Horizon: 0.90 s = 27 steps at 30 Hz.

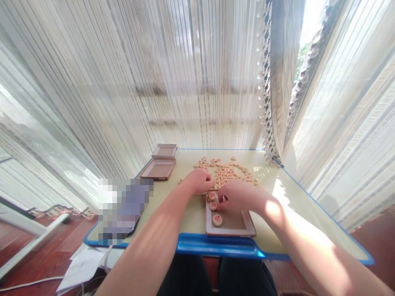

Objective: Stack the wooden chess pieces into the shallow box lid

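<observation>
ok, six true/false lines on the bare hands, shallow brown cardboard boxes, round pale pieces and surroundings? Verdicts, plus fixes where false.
1. The bare right hand is over the shallow brown cardboard box nearest the person. True.
2. That box holds nothing. False: round pale pieces with red characters lie in it.
3. More shallow open boxes stand toward the far left of the pale yellow tabletop. True.
4. The tabletop has red edging. False: it is blue.
5. The bare left hand rests in those far-left boxes. False: it is beside the loose pieces beyond the near box.
6. A pale striped sheer curtain hangs beyond the tabletop. True.
</observation>
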Tool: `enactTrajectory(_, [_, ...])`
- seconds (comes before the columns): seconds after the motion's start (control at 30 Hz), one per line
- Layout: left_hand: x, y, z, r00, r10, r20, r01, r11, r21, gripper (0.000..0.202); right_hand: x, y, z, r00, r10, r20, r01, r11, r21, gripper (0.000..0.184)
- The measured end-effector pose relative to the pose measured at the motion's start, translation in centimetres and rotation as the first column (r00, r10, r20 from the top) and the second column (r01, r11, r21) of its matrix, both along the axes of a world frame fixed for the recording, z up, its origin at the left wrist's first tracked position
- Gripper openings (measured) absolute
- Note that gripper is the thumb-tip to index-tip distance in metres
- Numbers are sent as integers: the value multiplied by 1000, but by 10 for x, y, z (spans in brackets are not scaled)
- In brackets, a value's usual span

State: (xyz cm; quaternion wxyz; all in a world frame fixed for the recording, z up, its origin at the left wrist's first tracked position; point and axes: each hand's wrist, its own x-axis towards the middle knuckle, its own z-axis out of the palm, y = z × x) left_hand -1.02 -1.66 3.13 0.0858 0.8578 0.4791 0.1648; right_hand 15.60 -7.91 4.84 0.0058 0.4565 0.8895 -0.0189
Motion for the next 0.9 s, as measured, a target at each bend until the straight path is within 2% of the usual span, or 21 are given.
enactTrajectory(0.17, [0,-1,1,1000,6,11,-6,1000,-12,26,-5,-3,4,1000,2,27,-2,1000,-13,38])
enactTrajectory(0.5, [0,-1,-1,1000,-2,-9,3,1000,7,26,-8,-3,2,1000,-16,5,16,1000,-25,34])
enactTrajectory(0.63, [1,-2,1,1000,17,3,-17,1000,5,25,-6,-5,5,998,-1,-60,4,999,49,35])
enactTrajectory(0.77, [2,-5,6,1000,14,22,-14,1000,-23,28,-1,-3,5,988,29,-150,-5,987,163,24])
enactTrajectory(0.9, [2,-5,5,998,36,52,-35,999,-32,27,0,1,1,986,45,-158,-22,990,141,22])
